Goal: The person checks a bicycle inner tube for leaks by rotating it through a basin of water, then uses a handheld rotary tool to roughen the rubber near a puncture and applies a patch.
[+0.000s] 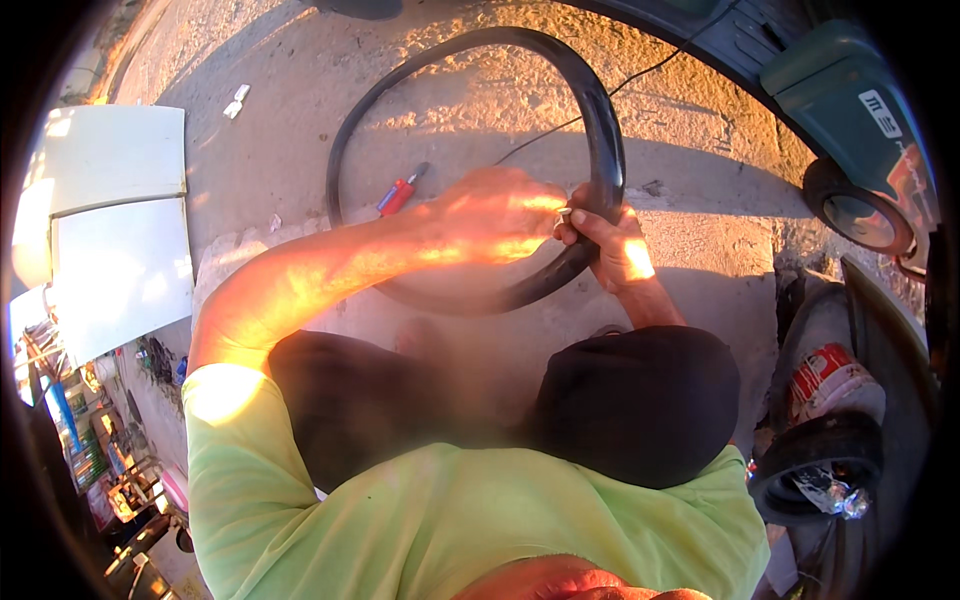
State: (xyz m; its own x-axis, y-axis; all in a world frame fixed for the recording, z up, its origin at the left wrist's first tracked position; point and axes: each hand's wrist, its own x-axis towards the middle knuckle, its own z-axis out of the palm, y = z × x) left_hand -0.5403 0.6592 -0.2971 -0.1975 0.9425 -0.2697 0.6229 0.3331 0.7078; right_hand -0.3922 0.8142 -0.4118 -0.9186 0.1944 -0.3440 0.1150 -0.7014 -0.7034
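Observation:
A black inner tube [600, 130] forms a large ring in front of my squatting legs. My right hand [615, 240] grips its right side, thumb beside a small metal valve stem [564, 214]. My left hand [505, 215] reaches across the ring with its fingers closed at the valve; glare washes out its detail, and whether it holds the stem or something small there is unclear. A red-handled tool [398, 195] lies on the concrete inside the ring, just beyond my left forearm.
White panels [120, 265] and assorted clutter [110, 440] are on the left. A thin cable [540, 135] crosses the ground. A green vehicle body with a wheel [855, 205] stands at the right, above a tire [815, 465] and a red-and-white bucket [830, 385].

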